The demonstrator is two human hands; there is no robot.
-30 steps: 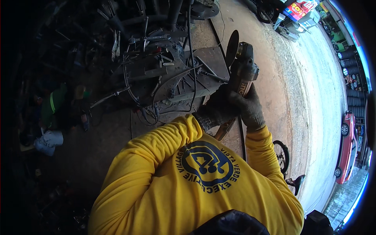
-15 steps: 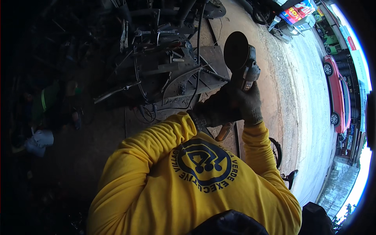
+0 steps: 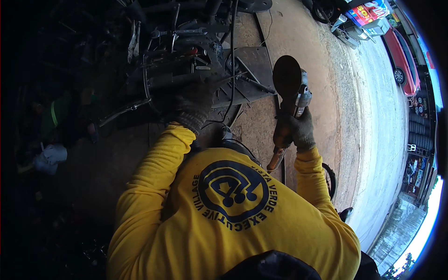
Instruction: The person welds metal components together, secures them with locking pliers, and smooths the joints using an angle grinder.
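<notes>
My right hand (image 3: 301,130), in a dark knit glove, is wrapped round the body of an angle grinder (image 3: 303,96). The grinder stands upright, its dark round disc (image 3: 287,77) at the top and its orange-marked rear end below my hand. To the left, my gloved left hand (image 3: 190,103) reaches over the near side of a dark metal work table (image 3: 252,60). Its fingers are lost in shadow, so whether they hold anything does not show. Close beyond it lie metal parts and a small red-ended tool (image 3: 193,51).
A wrench (image 3: 189,31) lies farther back among the metal pieces. A black cable (image 3: 233,60) hangs down across the table. Bent metal rod (image 3: 123,111) sticks out at the table's left. A pale cloth-like thing (image 3: 50,156) is at far left; a red car (image 3: 402,60) stands across the road.
My left hand has come away from the grinder and moved left and forward to the table. The grinder, in my right hand, sits slightly lower and to the right.
</notes>
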